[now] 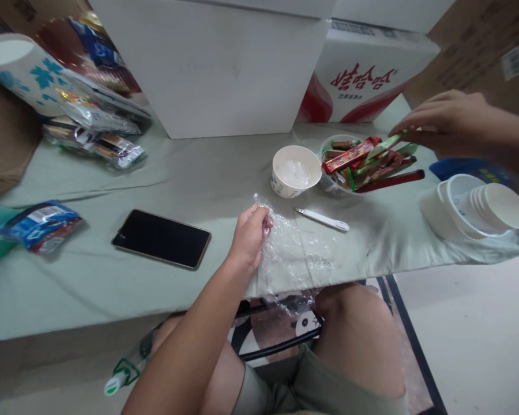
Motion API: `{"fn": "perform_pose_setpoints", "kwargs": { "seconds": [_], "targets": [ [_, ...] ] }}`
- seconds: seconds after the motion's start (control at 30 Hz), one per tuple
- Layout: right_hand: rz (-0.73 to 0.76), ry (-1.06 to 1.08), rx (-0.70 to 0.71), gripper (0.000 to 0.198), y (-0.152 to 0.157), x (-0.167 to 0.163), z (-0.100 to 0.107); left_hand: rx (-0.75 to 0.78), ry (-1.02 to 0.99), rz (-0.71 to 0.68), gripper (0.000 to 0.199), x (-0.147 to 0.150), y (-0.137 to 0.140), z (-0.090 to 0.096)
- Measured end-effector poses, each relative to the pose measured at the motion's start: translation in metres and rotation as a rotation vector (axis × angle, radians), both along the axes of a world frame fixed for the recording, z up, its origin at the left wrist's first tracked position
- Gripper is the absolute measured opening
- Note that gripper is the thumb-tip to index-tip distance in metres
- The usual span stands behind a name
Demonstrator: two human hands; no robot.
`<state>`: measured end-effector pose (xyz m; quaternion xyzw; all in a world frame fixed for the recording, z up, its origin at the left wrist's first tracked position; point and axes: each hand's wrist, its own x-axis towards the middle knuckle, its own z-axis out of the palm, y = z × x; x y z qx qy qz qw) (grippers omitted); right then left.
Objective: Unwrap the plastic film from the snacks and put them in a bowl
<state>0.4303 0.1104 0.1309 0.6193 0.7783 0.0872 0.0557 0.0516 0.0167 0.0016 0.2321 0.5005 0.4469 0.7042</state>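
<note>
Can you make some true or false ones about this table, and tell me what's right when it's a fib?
1. The left hand holds clear plastic. True.
2. The phone is inside the paper cup. False: it lies flat on the green cloth.
3. The paper cup stands upright. True.
4. The white-handled tool is in the right hand. False: it lies on the cloth.
5. The phone's screen is dark. True.
</note>
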Motion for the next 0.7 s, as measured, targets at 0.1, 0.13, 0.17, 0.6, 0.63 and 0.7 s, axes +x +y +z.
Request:
{"fn": "perform_pose_setpoints", "kwargs": {
  "seconds": [0.1, 0.13, 0.17, 0.6, 0.63, 0.7],
  "targets": [
    [0.007, -0.045, -0.063, 0.028, 0.007, -0.002, -0.013, 0.01, 0.006, 0.006, 0.02, 0.001, 0.0, -0.001],
    [0.001, -0.041, -0.067, 0.028, 0.01, -0.002, -0.016, 0.015, 0.008, 0.008, 0.02, 0.001, 0.0, -0.002],
    [-0.004, -0.037, -0.076, 0.029, 0.011, -0.003, -0.018, 0.018, 0.011, 0.009, 0.02, 0.001, 0.0, -0.002],
    [-0.184, 0.677, 0.744, 0.042, -0.095, -0.089, -0.018, 0.022, -0.044, 0.004, 0.021, -0.003, 0.005, 0.004],
    [-0.146, 0.83, 0.773, 0.039, -0.113, -0.101, -0.032, 0.035, -0.059, -0.004, 0.021, -0.005, 0.006, 0.005],
    [-0.155, 1.031, 0.459, 0.031, -0.144, -0.124, -0.067, 0.056, -0.096, -0.017, 0.019, -0.011, 0.009, 0.01]
  ]
}}
